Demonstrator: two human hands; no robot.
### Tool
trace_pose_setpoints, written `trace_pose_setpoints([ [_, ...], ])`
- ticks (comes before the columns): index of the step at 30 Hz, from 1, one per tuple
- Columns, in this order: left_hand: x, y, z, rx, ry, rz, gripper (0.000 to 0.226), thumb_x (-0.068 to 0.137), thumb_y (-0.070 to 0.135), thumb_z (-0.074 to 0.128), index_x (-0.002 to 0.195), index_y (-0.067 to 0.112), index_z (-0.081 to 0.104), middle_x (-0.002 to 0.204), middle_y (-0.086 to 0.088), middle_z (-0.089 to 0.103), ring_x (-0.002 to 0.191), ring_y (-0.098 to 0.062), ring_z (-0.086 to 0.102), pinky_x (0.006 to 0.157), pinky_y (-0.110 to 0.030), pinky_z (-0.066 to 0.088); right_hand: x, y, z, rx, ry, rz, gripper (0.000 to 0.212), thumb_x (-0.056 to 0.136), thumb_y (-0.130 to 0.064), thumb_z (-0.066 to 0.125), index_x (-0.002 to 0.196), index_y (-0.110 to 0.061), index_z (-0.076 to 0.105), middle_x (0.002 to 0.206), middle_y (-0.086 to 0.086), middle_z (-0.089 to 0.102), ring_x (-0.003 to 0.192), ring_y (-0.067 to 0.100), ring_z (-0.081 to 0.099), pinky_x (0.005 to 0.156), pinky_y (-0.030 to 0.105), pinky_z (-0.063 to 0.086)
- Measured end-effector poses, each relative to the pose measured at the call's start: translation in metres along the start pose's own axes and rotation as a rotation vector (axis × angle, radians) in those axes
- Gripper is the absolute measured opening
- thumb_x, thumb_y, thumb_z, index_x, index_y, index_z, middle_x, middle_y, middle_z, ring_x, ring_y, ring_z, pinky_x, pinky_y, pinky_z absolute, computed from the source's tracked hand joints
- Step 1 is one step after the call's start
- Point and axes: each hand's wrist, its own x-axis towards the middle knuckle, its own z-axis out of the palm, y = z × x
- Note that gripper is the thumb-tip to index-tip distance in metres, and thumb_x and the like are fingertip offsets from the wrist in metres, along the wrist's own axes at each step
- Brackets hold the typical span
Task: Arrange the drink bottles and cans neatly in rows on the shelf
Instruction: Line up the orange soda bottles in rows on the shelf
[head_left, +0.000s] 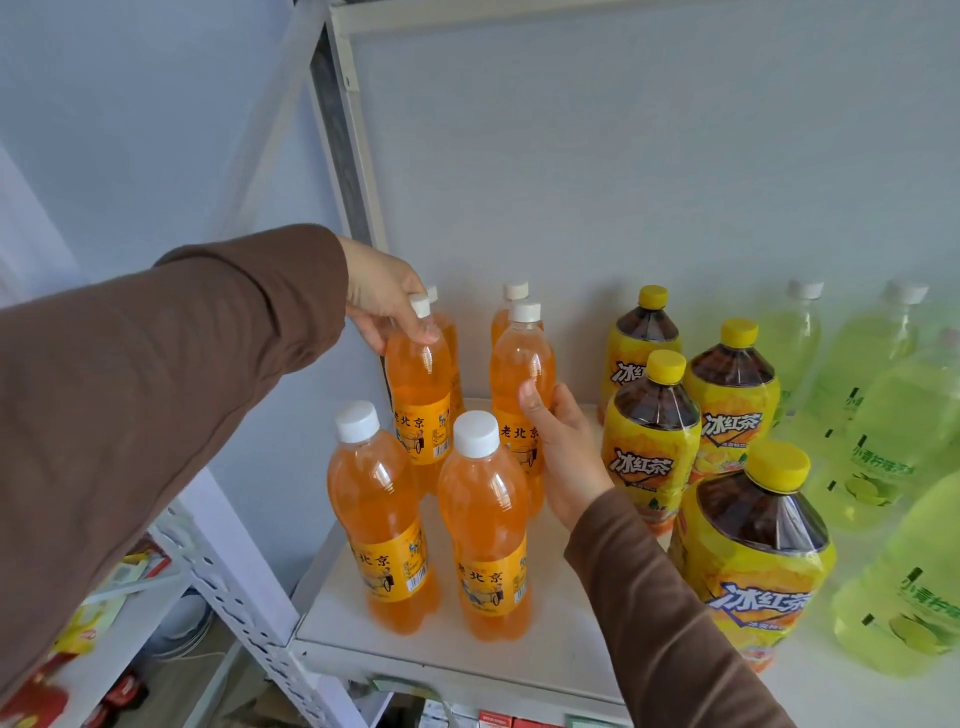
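Several orange soda bottles with white caps stand in two columns on the white shelf (561, 649). My left hand (382, 299) grips the neck of the middle-left orange bottle (418, 384). My right hand (563, 447) wraps the side of the middle-right orange bottle (522, 364). Two more orange bottles stand in front, one on the left (382, 514) and one on the right (485, 525); two others stand at the back, mostly hidden. Iced tea bottles with yellow caps (649, 441) stand to the right.
Pale green lime drink bottles (878, 426) fill the shelf's far right. A large iced tea bottle (753, 551) stands near the front edge beside my right sleeve. A white perforated upright (228, 561) is at the left, with packaged goods on a lower shelf (104, 613).
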Motion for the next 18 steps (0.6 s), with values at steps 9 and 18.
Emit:
trace_pose_setpoints([
  [9,0.000,-0.012,0.020,0.038,0.003,-0.035,0.031,0.090,0.019,0.073,0.119,0.011,0.064,0.116,-0.010,0.071,0.105,-0.026,0.070,0.083,-0.031,0.060,-0.002,0.018,-0.001,-0.020,-0.098,-0.006,0.056,0.090,-0.037,0.073,0.140,-0.022,0.053,0.130,0.008,0.071,0.117,0.031,0.070,0.097,0.051,0.057],
  [18,-0.002,-0.015,0.023,0.058,-0.043,-0.089,0.035,0.090,0.015,0.073,0.123,0.015,0.062,0.123,-0.013,0.066,0.111,-0.028,0.067,0.094,-0.038,0.057,-0.002,0.026,-0.001,0.005,-0.142,-0.007,0.060,0.086,-0.035,0.076,0.139,-0.024,0.053,0.133,0.009,0.069,0.120,0.034,0.068,0.103,0.059,0.053],
])
